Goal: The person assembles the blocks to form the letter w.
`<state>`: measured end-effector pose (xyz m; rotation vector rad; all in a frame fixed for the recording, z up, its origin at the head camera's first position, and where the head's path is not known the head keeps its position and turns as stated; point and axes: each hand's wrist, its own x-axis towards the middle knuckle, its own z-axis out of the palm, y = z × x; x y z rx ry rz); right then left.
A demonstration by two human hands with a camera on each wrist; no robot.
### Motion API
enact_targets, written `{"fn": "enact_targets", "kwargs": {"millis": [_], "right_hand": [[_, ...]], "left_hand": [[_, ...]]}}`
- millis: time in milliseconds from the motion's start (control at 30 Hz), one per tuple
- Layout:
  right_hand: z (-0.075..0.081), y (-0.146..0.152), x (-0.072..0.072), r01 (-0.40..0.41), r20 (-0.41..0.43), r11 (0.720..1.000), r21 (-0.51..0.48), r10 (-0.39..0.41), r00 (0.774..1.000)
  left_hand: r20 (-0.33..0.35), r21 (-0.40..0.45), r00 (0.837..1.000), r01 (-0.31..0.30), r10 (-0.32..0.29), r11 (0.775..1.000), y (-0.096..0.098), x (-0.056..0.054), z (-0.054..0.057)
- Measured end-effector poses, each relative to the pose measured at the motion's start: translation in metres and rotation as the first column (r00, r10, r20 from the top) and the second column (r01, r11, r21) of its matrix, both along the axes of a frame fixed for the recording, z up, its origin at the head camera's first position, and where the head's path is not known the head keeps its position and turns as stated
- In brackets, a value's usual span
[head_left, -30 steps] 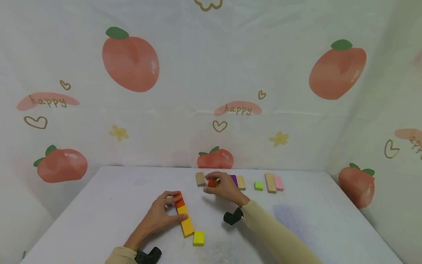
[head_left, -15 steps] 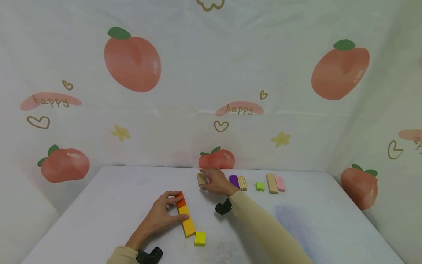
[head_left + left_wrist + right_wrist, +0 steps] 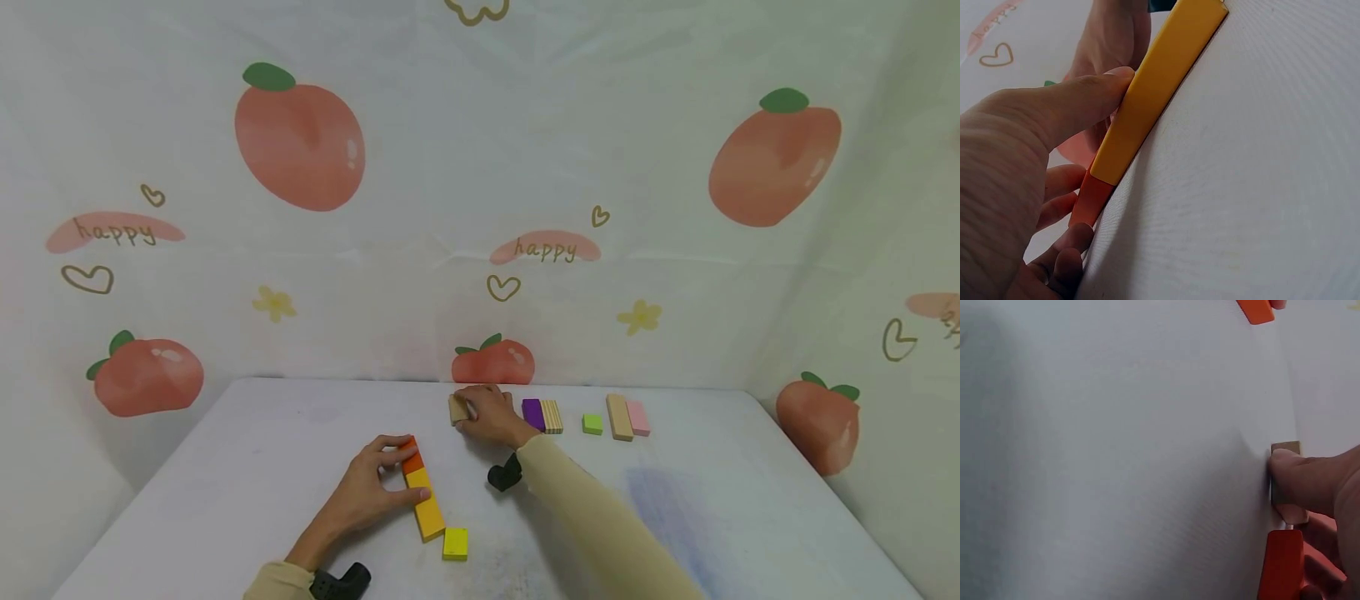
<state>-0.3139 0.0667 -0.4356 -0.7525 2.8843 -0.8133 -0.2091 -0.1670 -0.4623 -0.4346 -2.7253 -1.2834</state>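
Note:
In the head view my left hand point(image 3: 363, 492) is at a row made of a yellow-orange block point(image 3: 430, 517) and an orange-red block point(image 3: 412, 460). Its thumb presses the side of the yellow-orange block, and its fingers curl at the orange-red end, as the left wrist view shows. Near the table's back edge my right hand point(image 3: 492, 415) grips a small plain wooden block point(image 3: 456, 409). The right wrist view shows the thumb against this wooden block point(image 3: 1295, 515), its other fingers partly hidden behind. Another orange-red block point(image 3: 1282, 565) lies close beside it, mostly covered by the hand in the head view.
A bright yellow block point(image 3: 455, 543) touches the near end of the row. Right of my right hand lie a purple block point(image 3: 533, 414), a striped block point(image 3: 552, 417), a green block point(image 3: 592, 424), a long wooden block point(image 3: 618, 417) and a pink block point(image 3: 638, 418). A patterned cloth hangs behind.
My right hand has moved left from the orange-red block at the back to the small wooden block and taken hold of it. The left hand stays at the row.

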Motion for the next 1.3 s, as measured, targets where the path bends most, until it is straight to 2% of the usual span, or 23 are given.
{"fn": "enact_targets", "kwargs": {"millis": [100, 233, 433, 633, 900, 1300], "right_hand": [[-0.001, 0.000, 0.000, 0.007, -0.016, 1.000, -0.017, -0.008, 1.000], [0.000, 0.001, 0.003, -0.001, -0.035, 0.996, -0.094, -0.003, 0.999], [0.009, 0.006, 0.013, -0.003, 0.004, 0.967, -0.253, 0.004, 1.000], [0.006, 0.015, 0.030, -0.016, 0.029, 0.942, -0.335, 0.028, 0.999], [-0.003, 0.031, 0.060, -0.036, 0.070, 0.932, -0.361, 0.066, 0.995], [-0.013, 0.053, 0.094, -0.052, 0.131, 0.950, -0.308, 0.096, 0.987]], "left_hand": [[0.000, 0.005, 1.000, 0.002, -0.002, 1.000, 0.000, 0.000, 0.000], [0.008, 0.003, 1.000, -0.001, 0.001, 1.000, 0.000, 0.000, -0.001], [0.016, -0.017, 1.000, -0.009, 0.009, 1.000, 0.000, 0.000, 0.001], [0.019, -0.011, 1.000, -0.013, 0.013, 1.000, 0.000, 0.000, 0.000], [0.031, -0.024, 0.999, -0.030, 0.030, 0.999, 0.001, 0.000, -0.001], [0.039, -0.033, 0.998, -0.042, 0.043, 0.999, 0.003, 0.002, 0.000]]}}
